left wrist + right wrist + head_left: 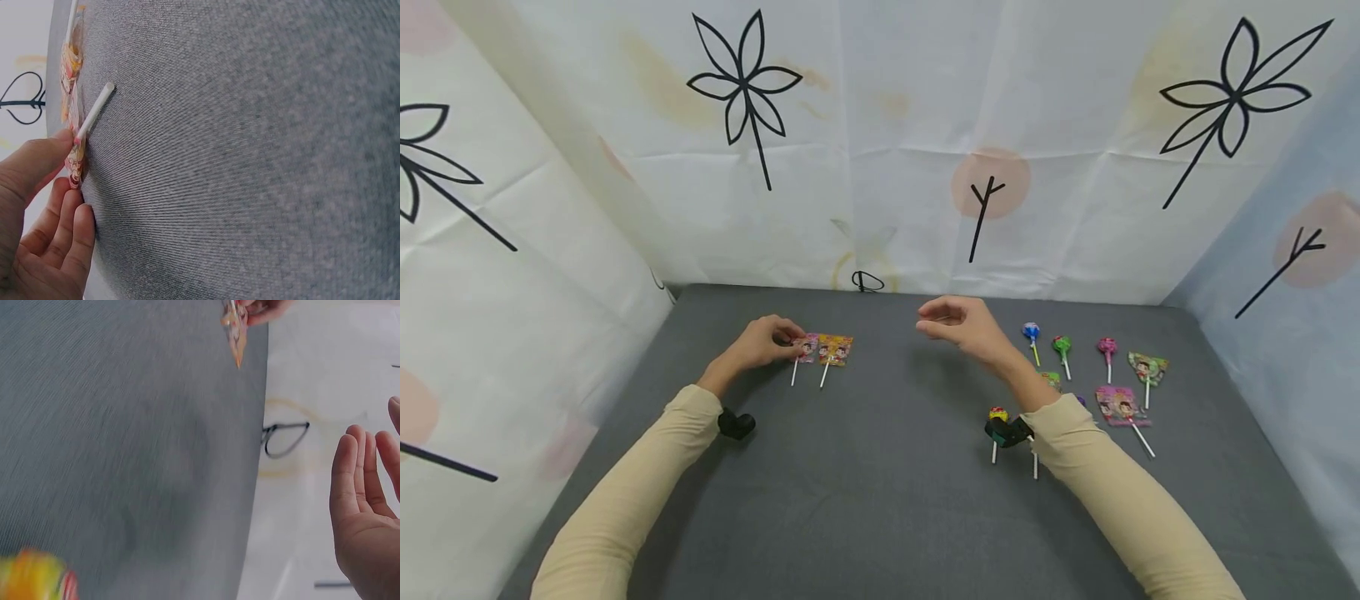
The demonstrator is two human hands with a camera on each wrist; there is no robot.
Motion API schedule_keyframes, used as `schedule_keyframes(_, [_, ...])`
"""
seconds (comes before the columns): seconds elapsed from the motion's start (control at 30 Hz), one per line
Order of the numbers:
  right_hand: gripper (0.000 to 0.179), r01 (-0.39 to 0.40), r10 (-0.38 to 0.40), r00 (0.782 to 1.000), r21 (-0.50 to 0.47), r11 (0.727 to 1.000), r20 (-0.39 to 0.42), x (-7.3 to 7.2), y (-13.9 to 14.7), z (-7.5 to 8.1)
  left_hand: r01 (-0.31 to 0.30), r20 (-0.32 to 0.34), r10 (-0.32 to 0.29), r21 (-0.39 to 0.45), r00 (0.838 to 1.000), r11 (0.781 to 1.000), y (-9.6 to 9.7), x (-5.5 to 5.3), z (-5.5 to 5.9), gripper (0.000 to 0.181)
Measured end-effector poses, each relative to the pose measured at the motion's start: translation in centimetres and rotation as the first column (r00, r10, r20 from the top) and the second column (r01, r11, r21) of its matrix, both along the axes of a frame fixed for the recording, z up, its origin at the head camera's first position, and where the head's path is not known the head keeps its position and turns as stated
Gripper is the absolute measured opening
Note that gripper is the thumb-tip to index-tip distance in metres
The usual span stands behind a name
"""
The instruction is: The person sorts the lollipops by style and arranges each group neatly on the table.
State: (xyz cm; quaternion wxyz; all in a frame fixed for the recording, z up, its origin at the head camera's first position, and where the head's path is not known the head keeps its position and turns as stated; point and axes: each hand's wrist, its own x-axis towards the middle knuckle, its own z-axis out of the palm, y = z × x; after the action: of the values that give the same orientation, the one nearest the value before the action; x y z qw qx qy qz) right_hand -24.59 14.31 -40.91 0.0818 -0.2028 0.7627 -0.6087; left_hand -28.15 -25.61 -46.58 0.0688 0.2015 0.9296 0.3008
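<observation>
My left hand (766,340) is at the left back of the table, pinching the edge of a pink-wrapped lollipop (807,348). In the left wrist view the thumb is on the wrapper beside the white stick (95,114), and the other fingers curve below it against the cloth. An orange-wrapped lollipop (836,350) lies right beside the pink one, stick toward me. My right hand (966,327) hovers above the table to the right of the pair, fingers loosely bent with nothing between them; the right wrist view shows its fingers (345,469) apart from any object.
On the right lie several lollipops: a blue one (1031,331), a green one (1062,343), a dark pink one (1107,345), a green flat-wrapped one (1147,367) and a pink flat-wrapped one (1117,404). A red-and-yellow one (997,414) sits by the right wrist camera. My right forearm partly hides others. Printed cloth walls stand around the grey table (850,500).
</observation>
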Motion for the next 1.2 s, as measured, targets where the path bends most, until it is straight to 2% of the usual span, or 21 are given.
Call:
schedule_keyframes(0.2, [0.031, 0.046, -0.047, 0.999, 0.036, 0.998, 0.022, 1.3, 4.2, 0.2, 0.007, -0.003, -0.007, 0.010, 1.000, 1.000, 0.0, 0.0, -0.1, 0.028])
schedule_keyframes(0.5, [0.035, 0.098, -0.098, 0.995, 0.047, 0.994, 0.017, 2.9, 9.4, -0.7, -0.005, 0.005, 0.005, 0.008, 1.000, 1.000, -0.1, 0.0, -0.2, 0.029])
schedule_keyframes(0.67, [0.033, 0.125, -0.126, 0.992, 0.094, 0.988, 0.010, 3.8, 11.8, -1.2, 0.003, -0.002, -0.003, 0.015, 1.000, 1.000, -0.2, 0.0, -0.2, 0.028])
schedule_keyframes(0.97, [0.045, 0.109, -0.125, 0.991, 0.230, 0.967, 0.055, 5.0, 15.4, -3.3, 0.010, 0.002, -0.010, 0.015, 1.000, 1.000, -0.3, -0.1, -0.4, 0.029])
schedule_keyframes(1.2, [0.051, 0.108, -0.119, 0.992, 0.257, 0.960, 0.029, 5.2, 16.6, -4.8, 0.006, 0.011, -0.006, 0.024, 1.000, 1.000, -0.3, -0.1, -0.3, 0.029])
